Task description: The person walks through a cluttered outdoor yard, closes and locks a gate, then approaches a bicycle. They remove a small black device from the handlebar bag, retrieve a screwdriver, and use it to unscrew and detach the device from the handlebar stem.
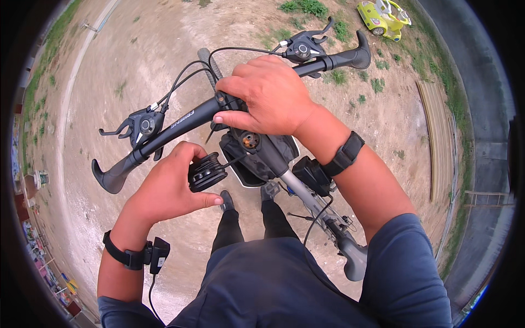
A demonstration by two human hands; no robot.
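Note:
My left hand grips a black, ribbed multi-tool. A thin dark rod sticks out of it toward the bicycle's frame. My right hand is wrapped over the middle of the black handlebar, its thumb along the near side of the stem clamp. Just below that hand sits a round headset top with an orange-brown centre. Behind the rod's tip a black frame bag hangs by the tube. Whether the rod touches anything I cannot tell.
Brake levers and grips stick out at both handlebar ends, with cables looping forward. The bicycle's saddle is at my right side. A yellow-green toy car stands far right, near long boards on dirt ground.

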